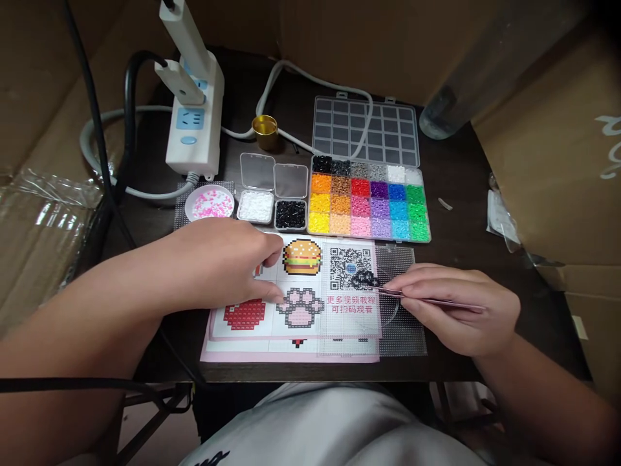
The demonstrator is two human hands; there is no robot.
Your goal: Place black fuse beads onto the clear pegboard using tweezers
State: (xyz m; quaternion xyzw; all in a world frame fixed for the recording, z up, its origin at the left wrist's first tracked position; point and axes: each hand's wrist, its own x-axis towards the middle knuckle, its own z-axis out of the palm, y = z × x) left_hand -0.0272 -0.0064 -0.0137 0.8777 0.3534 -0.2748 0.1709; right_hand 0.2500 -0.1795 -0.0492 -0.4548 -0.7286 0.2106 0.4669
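My right hand (460,310) grips a pair of pink tweezers (441,301), whose tips reach left to a small cluster of black beads (365,279). That cluster lies on a clear pegboard (405,336), over the sheet's QR code. Over the left part of the pattern sheet (272,331), my left hand (237,262) is open, thumb and index finger apart with nothing visible between them. Its thumb tip is close to the printed paw (299,309). A printed burger (302,257) shows beyond its fingers. The left hand partly covers the other printed pictures.
A bead box (369,200) holds many colours, its lid (366,129) folded back. Small boxes of white beads (255,206) and black beads (290,214) stand beside a dish of pink and white beads (211,204). A power strip (194,142), cables and a gold cup (265,131) are behind.
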